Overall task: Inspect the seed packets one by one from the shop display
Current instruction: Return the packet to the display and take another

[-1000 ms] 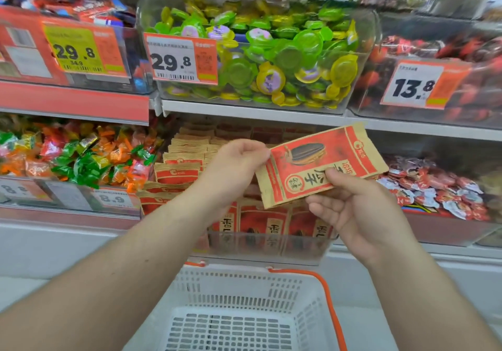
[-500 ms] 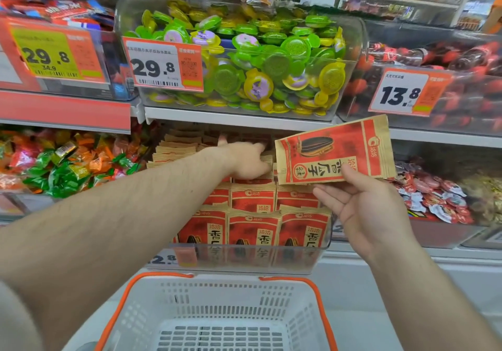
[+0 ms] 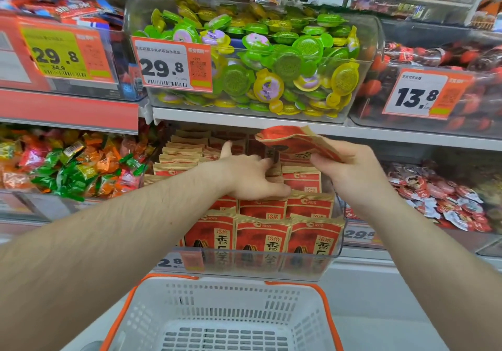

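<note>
Reaching into the display, the person's left hand (image 3: 251,175) lies with fingers spread and fairly straight on the rows of red and tan paper seed packets (image 3: 262,231), fingertips touching the tops of the packets in a middle row, thumb pointing up toward the back. The right hand (image 3: 350,171) grips one red and tan seed packet (image 3: 294,143) by its lower edge, fingers curled round it, holding it tilted and bent just above the back rows and just right of the left hand. The other packets stand upright in stepped rows inside a clear plastic display bin (image 3: 336,244) on the middle shelf. Directly above, a clear plastic tub (image 3: 375,49) holds green and yellow round jelly cups, with a white and orange price label (image 3: 172,67) reading 29.8 on its front. Left of the seed bin lie bright wrapped sweets (image 3: 68,166); to its right, small red and white wrapped snacks (image 3: 440,196). Below both forearms sits a white plastic shopping basket with an orange rim (image 3: 320,320).
</note>
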